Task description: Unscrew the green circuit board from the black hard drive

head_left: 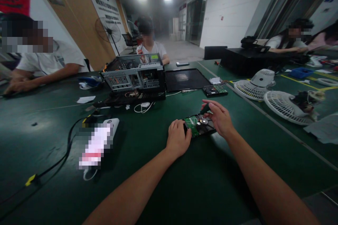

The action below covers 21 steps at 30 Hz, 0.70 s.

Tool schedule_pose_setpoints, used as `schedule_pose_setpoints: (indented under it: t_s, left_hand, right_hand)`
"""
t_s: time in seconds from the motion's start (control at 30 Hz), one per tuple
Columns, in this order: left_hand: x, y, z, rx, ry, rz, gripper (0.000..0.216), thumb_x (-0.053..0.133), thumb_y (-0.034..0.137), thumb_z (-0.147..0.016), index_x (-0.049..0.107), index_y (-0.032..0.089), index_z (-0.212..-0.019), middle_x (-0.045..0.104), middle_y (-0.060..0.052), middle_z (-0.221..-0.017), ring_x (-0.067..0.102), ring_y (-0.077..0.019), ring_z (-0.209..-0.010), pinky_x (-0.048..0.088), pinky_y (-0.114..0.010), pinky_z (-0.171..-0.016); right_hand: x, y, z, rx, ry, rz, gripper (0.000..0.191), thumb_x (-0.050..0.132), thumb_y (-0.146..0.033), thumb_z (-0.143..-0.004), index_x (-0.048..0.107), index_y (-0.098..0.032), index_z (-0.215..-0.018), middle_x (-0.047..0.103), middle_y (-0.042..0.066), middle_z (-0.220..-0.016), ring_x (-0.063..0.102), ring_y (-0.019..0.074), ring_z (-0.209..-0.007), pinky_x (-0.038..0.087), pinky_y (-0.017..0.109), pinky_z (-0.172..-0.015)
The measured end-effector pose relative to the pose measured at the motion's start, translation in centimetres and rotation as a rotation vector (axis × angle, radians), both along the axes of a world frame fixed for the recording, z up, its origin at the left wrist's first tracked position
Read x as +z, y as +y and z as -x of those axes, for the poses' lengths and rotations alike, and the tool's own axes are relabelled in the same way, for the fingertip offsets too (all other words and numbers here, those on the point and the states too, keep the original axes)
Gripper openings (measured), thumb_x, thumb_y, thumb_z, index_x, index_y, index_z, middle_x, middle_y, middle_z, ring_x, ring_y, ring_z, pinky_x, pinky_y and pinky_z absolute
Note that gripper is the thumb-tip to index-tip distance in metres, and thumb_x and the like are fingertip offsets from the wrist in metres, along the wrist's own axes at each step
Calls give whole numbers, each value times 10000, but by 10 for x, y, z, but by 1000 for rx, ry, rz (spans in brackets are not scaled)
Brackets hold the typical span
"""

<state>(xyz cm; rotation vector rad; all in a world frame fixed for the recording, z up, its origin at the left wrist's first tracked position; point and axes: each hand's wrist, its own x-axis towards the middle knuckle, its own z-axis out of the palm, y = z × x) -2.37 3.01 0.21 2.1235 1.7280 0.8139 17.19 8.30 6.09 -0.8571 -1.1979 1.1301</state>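
Observation:
A hard drive (192,123) lies on the green table in front of me, its green circuit board and round metal hub facing up. My left hand (177,137) is closed over the drive's left end, thumb along the near side. In my right hand (221,119), pinched between thumb and fingers, is a screwdriver (205,108) with a dark handle, held over the drive's right half. Its tip is too small to make out against the drive. Just beyond lies a second drive-like unit with a circuit board (215,90).
An opened computer case (134,75) stands ahead to the left, beside a black panel (185,79). A phone (96,144) and a black cable (69,140) lie at left. White fan parts (286,107) sit at right. Across the table sits a person (151,47); others sit at both sides.

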Motion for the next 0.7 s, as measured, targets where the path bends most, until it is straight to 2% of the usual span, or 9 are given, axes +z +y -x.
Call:
schedule_pose_setpoints:
  t_s: [0.17,0.37,0.57,0.7]
  left_hand:
    - [1,0,1,-18,-4,1,445,472,392,-978,537,146,-1344,577,-155,-1405,448,-319,-1392,326,-504,-1199]
    - [3,-2,1,-5,-7,6,428,480,379,-970,533,177,-1344,582,-148,-1399,450,-319,-1401,337,-510,-1196]
    - [7,-3,1,-17,-5,7,435,477,381,-969,539,155,-1336,585,-156,-1393,454,-321,-1391,336,-506,-1201]
    - [5,-2,1,-15,-12,5,428,471,382,-976,539,158,-1334,584,-154,-1392,453,-316,-1392,340,-505,-1194]
  right_hand:
    - [1,-3,2,17,13,-9,192,745,-417,-854,767,-253,-951,722,52,-1058,664,200,-915,574,311,-690]
    - [0,-2,2,81,112,33,235,666,-466,-912,710,-243,-976,743,71,-1055,700,237,-999,595,391,-820]
    - [2,-1,0,36,91,10,181,679,-399,-907,725,-251,-1001,729,58,-1026,690,224,-964,574,326,-706]
    - [3,-2,0,26,33,-6,243,678,-410,-905,759,-266,-1082,713,58,-1027,663,211,-967,542,287,-654]
